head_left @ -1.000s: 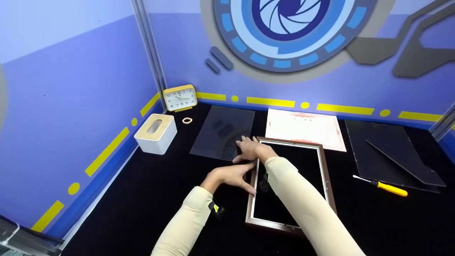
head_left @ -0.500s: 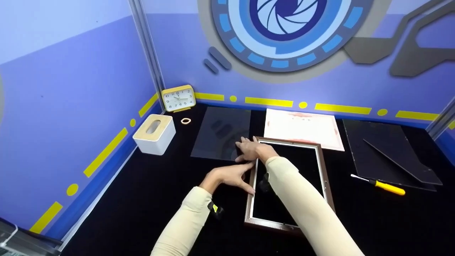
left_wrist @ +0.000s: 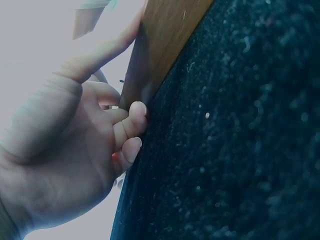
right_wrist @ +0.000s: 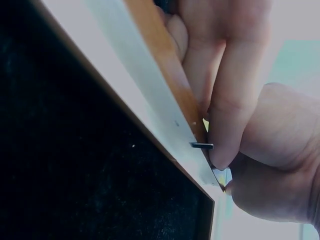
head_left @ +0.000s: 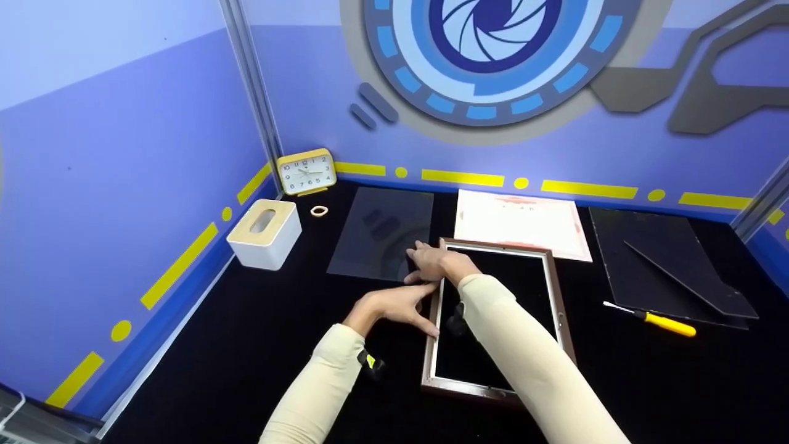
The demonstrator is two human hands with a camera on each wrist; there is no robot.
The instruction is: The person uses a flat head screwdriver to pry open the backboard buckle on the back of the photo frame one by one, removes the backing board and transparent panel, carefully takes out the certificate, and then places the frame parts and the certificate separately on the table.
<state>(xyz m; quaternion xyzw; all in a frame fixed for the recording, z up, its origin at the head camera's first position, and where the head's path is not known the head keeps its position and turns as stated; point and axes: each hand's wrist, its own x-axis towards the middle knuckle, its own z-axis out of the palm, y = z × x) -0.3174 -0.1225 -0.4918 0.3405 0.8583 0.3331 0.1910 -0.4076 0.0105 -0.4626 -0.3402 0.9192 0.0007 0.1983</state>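
Observation:
A brown picture frame (head_left: 554, 283) with a silvery inner lip lies on the black table cover. My left hand (head_left: 397, 303) holds its left rail, thumb on the rail and index finger reaching up along it. In the left wrist view, the lower fingers (left_wrist: 131, 148) curl beside the frame's wooden outer side (left_wrist: 155, 45). Crossing over the opening, my right hand (head_left: 431, 262) grips that same rail near the far left corner. The right wrist view has a small dark metal tab (right_wrist: 202, 145) sticking out of the rail, with a fingertip right at it.
A clear sheet (head_left: 382, 231) lies beyond the hands, a printed paper (head_left: 521, 222) behind the frame. To the right are a dark backing board (head_left: 653, 246) and a yellow-handled screwdriver (head_left: 669, 324). A tissue box (head_left: 265, 246), an alarm clock (head_left: 306, 172) and a small ring (head_left: 319, 211) stand left.
The head view drifts slightly, shifting the scene a little left. Both hands stay on the frame's left rail, with the right fingers changing position only slightly.

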